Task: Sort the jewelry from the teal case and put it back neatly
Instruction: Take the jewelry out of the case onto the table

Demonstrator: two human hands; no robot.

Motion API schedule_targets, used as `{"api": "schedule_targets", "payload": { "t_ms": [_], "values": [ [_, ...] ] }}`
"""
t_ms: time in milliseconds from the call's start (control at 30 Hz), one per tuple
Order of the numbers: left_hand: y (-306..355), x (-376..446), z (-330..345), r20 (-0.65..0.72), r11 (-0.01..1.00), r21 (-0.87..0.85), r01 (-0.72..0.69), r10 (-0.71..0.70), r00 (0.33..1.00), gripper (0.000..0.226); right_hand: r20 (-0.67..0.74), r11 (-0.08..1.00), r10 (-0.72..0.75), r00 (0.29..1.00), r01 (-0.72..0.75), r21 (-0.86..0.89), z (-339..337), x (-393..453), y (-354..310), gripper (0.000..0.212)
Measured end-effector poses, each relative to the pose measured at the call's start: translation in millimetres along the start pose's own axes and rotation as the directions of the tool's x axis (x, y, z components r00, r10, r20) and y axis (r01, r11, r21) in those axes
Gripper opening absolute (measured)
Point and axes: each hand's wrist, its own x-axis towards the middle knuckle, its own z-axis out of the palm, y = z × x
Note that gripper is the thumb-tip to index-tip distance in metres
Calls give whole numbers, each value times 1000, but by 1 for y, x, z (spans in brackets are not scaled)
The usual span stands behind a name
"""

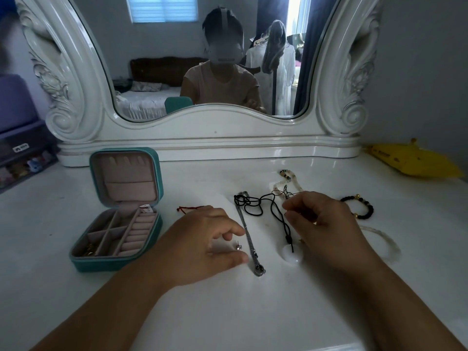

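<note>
The teal case [83,259] lies open at the left; its pink tray holds a few small pieces in the front-left compartment. My left hand [200,247] rests on the tabletop. Its thumb and forefinger are curved around a small stud earring [238,247] without clearly touching it, just left of a straight silver chain [247,231]. My right hand [324,231] has curled fingers and pinches the black cord [255,206] of a white pendant [291,255]. A red string [188,208] lies beyond my left hand.
A black bead bracelet [361,207] and white bead strands [286,179] lie around my right hand, one strand [382,236] trailing right. A carved white mirror frame [210,138] stands at the back. A yellow object [410,160] sits at the far right.
</note>
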Motion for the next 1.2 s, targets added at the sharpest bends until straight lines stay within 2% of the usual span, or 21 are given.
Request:
{"api": "schedule_targets", "payload": {
  "t_ms": [200, 300, 433, 500, 633, 733, 833, 933, 1067, 1133, 1200],
  "values": [
    [5, 2, 3, -32, 997, 5, -74, 74, 997, 39, -68, 999, 21, 997, -24, -44, 0, 4, 8, 14],
    [8, 2, 4, -40, 989, -1, -147, 146, 988, 36, -169, 995, 100, 980, -104, -12, -5, 7, 11, 13],
    [12, 3, 7, -42, 985, 0, -174, 173, 984, 32, -277, 977, 209, 938, -213, 14, -13, 8, 15, 10],
    [11, 4, 7, -65, 986, -2, -169, 168, 984, 27, -245, 973, 209, 947, -226, -44, -14, 8, 13, 10],
    [5, 5, 6, -134, 996, 20, -86, 88, 987, 19, -64, 980, 89, 994, -99, -171, -6, 3, 2, 18],
    [4, 7, 10, -138, 998, 12, -54, 55, 989, 23, -9, 925, 34, 999, -35, -378, 3, 1, 1, 25],
    [7, 11, 14, -119, 997, -2, -74, 73, 990, 25, 94, 863, 65, 993, -9, -505, 11, 0, -2, 26],
    [8, 12, 18, -100, 997, 0, -79, 79, 992, 27, 162, 894, 2, 987, 71, -442, 16, -1, -6, 10],
    [6, 11, 19, -84, 998, 3, -70, 70, 994, 26, 260, 905, -128, 957, 220, -364, 16, -3, -4, 11],
    [5, 11, 19, -79, 998, 10, -60, 61, 995, 27, 261, 939, -134, 956, 207, -274, 15, -4, -5, 10],
    [4, 11, 18, -76, 999, 8, -43, 43, 996, 28, 195, 993, -73, 978, 89, -77, 14, -5, -9, 10]
  ]
}}
